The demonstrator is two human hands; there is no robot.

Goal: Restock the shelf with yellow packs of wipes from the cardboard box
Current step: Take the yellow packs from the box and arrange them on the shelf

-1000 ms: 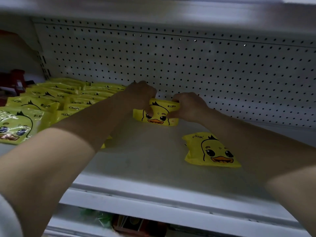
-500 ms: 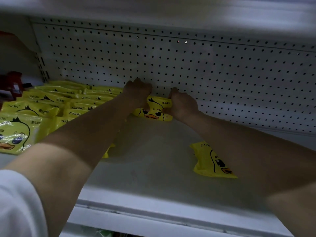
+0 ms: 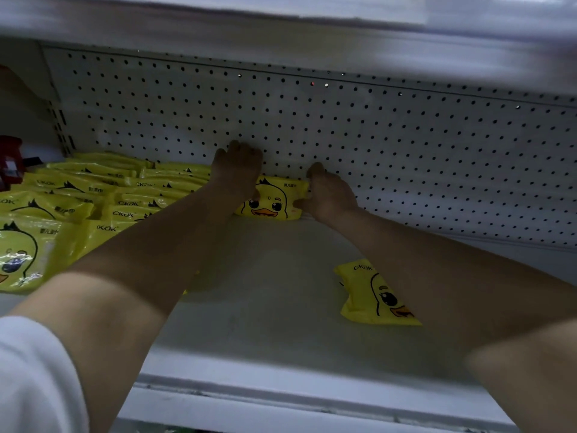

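**Q:** What is the fixture?
**A:** A white shelf (image 3: 265, 292) spans the view. A perforated back panel (image 3: 406, 135) rises behind it.

**Q:** What stock is on it?
**A:** Rows of yellow packs (image 3: 93, 207) lie flat and overlapping on the left part, printed side up. One loose pack (image 3: 371, 295) lies flat near the front right, well apart from the rows and partly hidden by the right forearm.

**Q:** Where is the pack being handled?
**A:** The held pack (image 3: 274, 201) is at the back of the shelf, against the back panel and just beside the rows.

**Q:** What are the hands doing?
**A:** The left hand (image 3: 237, 170) grips the pack's left end with curled fingers. The right hand (image 3: 327, 195) pinches its right end, thumb on the front face.

**Q:** Is there anything else?
**A:** A red object (image 3: 9, 160) sits at the far left, too blurred to identify.
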